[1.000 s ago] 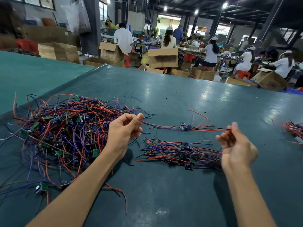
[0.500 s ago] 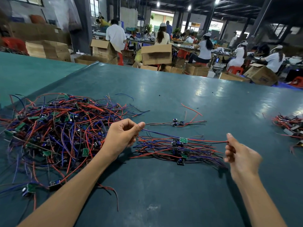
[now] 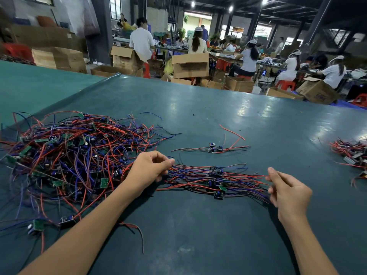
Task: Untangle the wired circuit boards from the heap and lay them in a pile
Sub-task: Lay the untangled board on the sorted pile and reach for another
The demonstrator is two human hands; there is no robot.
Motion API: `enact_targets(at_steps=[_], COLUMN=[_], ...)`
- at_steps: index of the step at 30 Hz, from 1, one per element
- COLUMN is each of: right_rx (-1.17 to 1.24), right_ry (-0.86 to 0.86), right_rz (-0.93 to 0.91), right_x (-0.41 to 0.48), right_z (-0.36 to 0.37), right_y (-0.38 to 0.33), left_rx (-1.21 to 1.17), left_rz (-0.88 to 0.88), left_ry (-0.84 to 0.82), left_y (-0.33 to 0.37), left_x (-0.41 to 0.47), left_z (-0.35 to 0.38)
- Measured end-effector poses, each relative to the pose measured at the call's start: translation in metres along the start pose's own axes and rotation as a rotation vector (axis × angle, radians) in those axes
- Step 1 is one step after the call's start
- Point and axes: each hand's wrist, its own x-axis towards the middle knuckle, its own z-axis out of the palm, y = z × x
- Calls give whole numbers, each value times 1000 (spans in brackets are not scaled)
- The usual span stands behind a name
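Note:
A tangled heap of wired circuit boards (image 3: 75, 151), small green boards with red, blue and black leads, covers the left of the teal table (image 3: 198, 225). Between my hands lies the pile of straightened boards (image 3: 216, 182), leads running left to right. My left hand (image 3: 149, 171) sits at the pile's left end, fingers curled, pinching the leads of the top board (image 3: 216, 171). At the pile's right end my right hand (image 3: 288, 192) pinches that board's red lead tips. That board rests on the pile.
A single wired board (image 3: 214, 148) lies just beyond the pile. Another cluster of wired parts (image 3: 351, 151) sits at the table's right edge. Cardboard boxes (image 3: 190, 65) and seated workers are beyond the far table edge.
Both hands have come down toward me with the stretched board, from above the table onto the pile. The single board beyond has stayed put.

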Motion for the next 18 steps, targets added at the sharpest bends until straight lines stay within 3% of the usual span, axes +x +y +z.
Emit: enact_targets(at_steps=[4, 9, 12, 15, 18], right_rx=[-69, -108, -318, -471, -473], right_ry=[-37, 102, 197, 234, 156], right_rz=[8, -91, -215, -382, -656], right_x=[3, 6, 3, -14, -38], right_z=[-2, 1, 0, 4, 12], right_y=[8, 10, 9, 3, -6], left_rx=[224, 365, 507, 802, 1156], left_rz=[-44, 8, 153, 251, 131], left_ry=[39, 110, 157, 179, -18], left_y=[6, 35, 60, 78, 88], left_x=[-4, -5, -1, 7, 20], left_z=[5, -3, -24, -56, -89])
